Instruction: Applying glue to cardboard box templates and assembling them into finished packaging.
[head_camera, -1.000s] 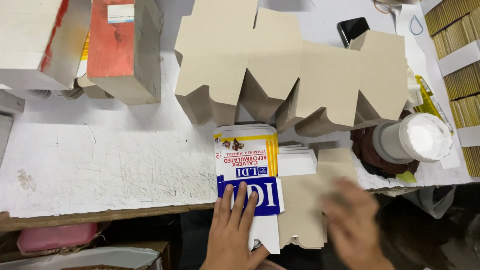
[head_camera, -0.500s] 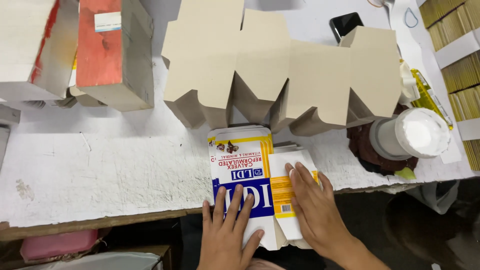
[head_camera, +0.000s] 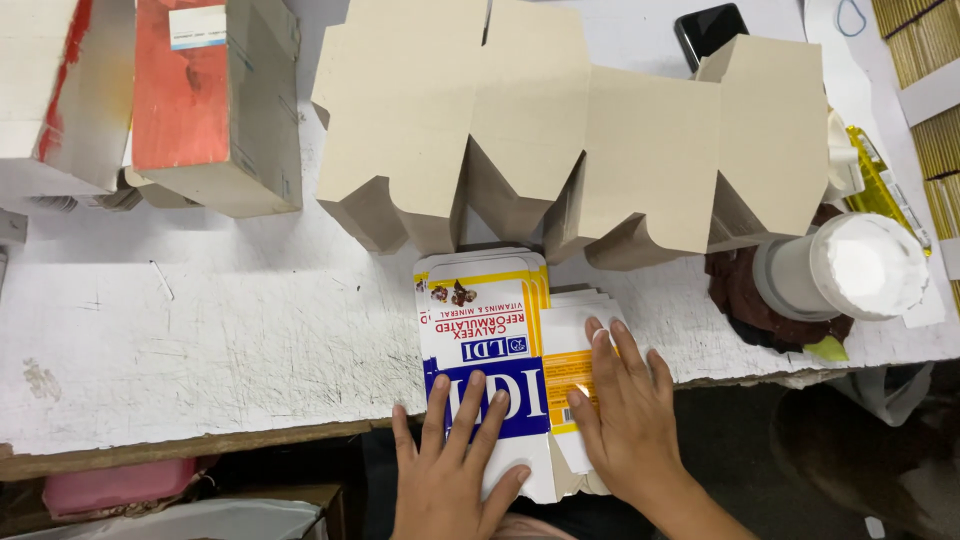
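Centrally, left hand (head_camera: 455, 470) and right hand (head_camera: 625, 415) splayed flat on printed flat carton (head_camera: 480, 340), 6 o'clock table edge (head_camera: 200, 440); light, bendy card; likely grip side edges.

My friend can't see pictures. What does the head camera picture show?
Two bare hands press a flat printed carton on a scratched white table: the left hand on its blue part, the right hand on its yellow side flap. Behind it stand plain brown folded cartons, with a white plastic jar lying at the right.

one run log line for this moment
left hand flat on printed carton blank | right hand pressing its side flap | blank overhangs white table edge
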